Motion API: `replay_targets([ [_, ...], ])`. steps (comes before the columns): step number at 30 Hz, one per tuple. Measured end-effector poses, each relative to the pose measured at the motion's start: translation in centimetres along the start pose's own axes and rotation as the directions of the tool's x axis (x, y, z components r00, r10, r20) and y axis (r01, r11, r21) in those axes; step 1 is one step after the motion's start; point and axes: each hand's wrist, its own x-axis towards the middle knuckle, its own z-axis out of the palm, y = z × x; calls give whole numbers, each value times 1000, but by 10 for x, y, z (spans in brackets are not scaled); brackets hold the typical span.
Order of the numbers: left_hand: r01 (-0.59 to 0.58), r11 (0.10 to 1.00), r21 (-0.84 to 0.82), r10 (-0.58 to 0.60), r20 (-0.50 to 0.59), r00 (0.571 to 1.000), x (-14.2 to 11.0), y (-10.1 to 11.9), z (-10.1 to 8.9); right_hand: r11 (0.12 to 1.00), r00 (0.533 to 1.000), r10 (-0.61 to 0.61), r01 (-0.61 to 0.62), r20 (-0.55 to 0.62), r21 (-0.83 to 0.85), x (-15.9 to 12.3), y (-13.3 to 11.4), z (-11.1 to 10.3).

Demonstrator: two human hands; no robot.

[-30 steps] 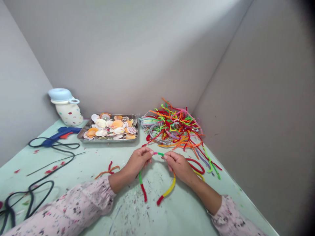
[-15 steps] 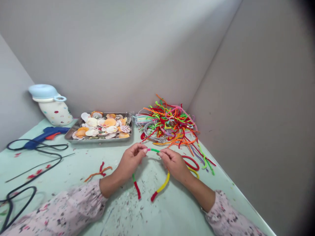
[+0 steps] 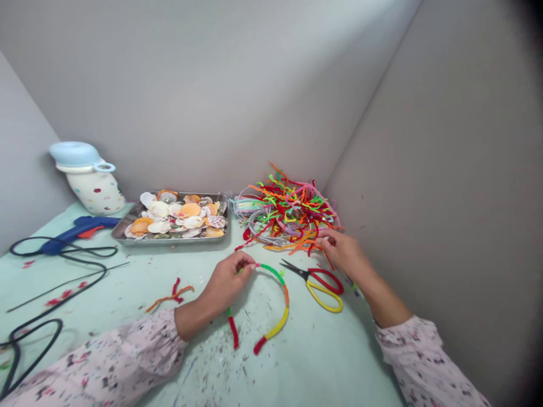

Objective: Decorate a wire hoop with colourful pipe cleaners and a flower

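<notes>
My left hand [image 3: 229, 280] pinches the top of a curved headband [image 3: 285, 291] wrapped in bands of pink, green, orange, yellow and red pipe cleaner. Its two red-tipped ends point down toward me, and part of its left side is hidden behind the hand. My right hand [image 3: 341, 251] is at the near right edge of a tangled pile of colored pipe cleaners [image 3: 292, 209]. Its fingers close on a strand there; which one I cannot make out. Between the hands lie scissors [image 3: 316, 282] with one red and one yellow handle loop, blades pointing left.
A metal tray [image 3: 169, 242] of seashells stands at the back. Left of it are a blue glue gun [image 3: 70, 234] with a looping black cord [image 3: 102, 271] and a spotted white bottle [image 3: 95, 189] with a blue lid. Twisted pipe cleaner pieces [image 3: 173, 294] lie left of my left hand.
My right hand has let go of the headband and moved right and back to the pipe cleaner pile, uncovering the scissors. My left hand still holds the headband in nearly the same place.
</notes>
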Motion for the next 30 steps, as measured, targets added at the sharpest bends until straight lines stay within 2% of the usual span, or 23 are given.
replay_targets([
  [1,0,1000,9,0,3,1000,0,0,0,997,1000,0,0,0,-74,4,11,3],
  [3,-4,1000,25,4,5,1000,1,-1,1,995,1000,-13,13,5,-102,8,24,10],
  [7,-26,998,49,26,6,1000,2,-4,1,992,998,-61,61,6,-114,8,26,16],
  [13,-34,996,82,34,8,999,1,-2,0,986,987,-83,61,-138,-157,14,27,-12],
  [15,-37,996,80,36,3,999,1,-2,0,987,987,-88,68,-134,-142,14,28,-19],
  [18,-14,1000,28,14,-14,1000,2,-3,1,998,1000,-21,22,-9,51,13,23,-26],
  [20,10,999,-32,-11,-20,1000,2,-4,0,977,995,-6,-14,95,212,10,15,-31],
  [23,8,996,-87,-11,-32,999,3,-2,-1,932,986,2,-63,168,357,3,-3,-40],
  [27,-8,991,-130,-8,-125,992,2,4,-4,880,961,-47,-88,271,466,-7,-27,-43],
  [30,-61,970,-233,2,-245,970,2,9,-7,893,936,-127,-37,329,448,-15,-42,-34],
])
